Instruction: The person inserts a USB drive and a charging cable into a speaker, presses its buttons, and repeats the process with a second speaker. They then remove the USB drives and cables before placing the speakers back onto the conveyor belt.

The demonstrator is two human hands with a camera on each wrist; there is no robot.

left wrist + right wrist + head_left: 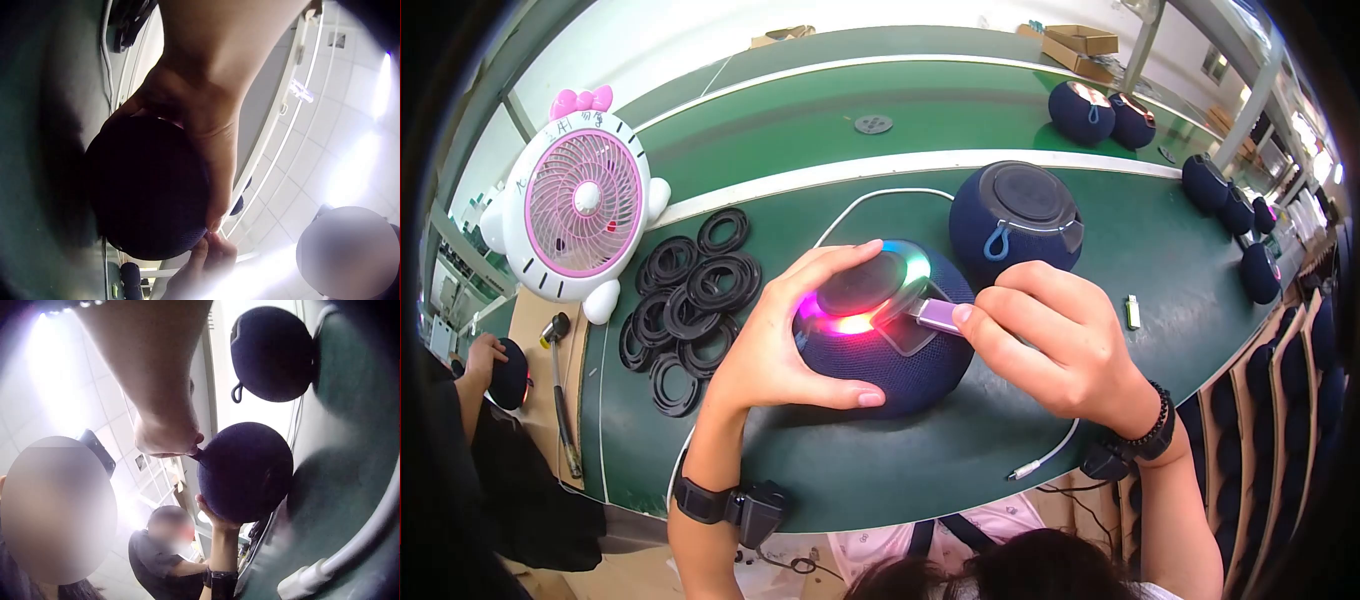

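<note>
A round navy fabric speaker (900, 350) with a glowing multicolour ring stands on the green table (880, 460). My left hand (800, 330) is curled round its left side, thumb low in front and fingers over the lit top. My right hand (1050, 345) pinches a small purple USB stick (937, 316) whose tip is at the speaker's upper right side. In the left wrist view the speaker (150, 187) shows as a dark ball under the palm. The right wrist view has the speaker (247, 472) with the stick meeting its edge.
A second navy speaker (1015, 220) stands just behind. Several black rubber rings (685, 300) lie to the left beside a white and pink fan (580, 205). A white cable (1045, 455) ends near the front edge. More speakers (1100, 112) line the right; another person (480, 370) sits left.
</note>
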